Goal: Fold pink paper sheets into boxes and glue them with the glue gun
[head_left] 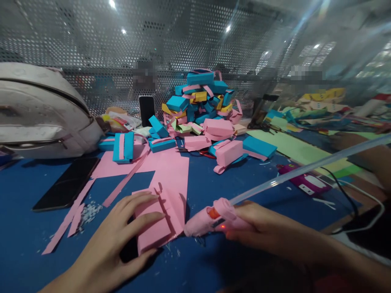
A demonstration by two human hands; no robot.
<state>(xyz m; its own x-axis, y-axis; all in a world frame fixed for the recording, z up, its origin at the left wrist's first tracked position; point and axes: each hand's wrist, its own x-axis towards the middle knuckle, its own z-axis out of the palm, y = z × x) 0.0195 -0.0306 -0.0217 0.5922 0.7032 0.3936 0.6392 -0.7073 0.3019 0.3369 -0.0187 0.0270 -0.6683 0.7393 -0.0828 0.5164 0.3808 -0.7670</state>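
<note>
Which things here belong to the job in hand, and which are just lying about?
Seemingly part of the job:
pink paper box, held by the left hand
pink glue gun, in the right hand
clear glue stick
likely the box pile

Apparently just lying about:
backpack
flat phone
upright phone
purple gadget

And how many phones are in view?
2: a flat phone lying in front of the pale bag, and an upright phone standing before the mesh panel. Others could be hidden.
</note>
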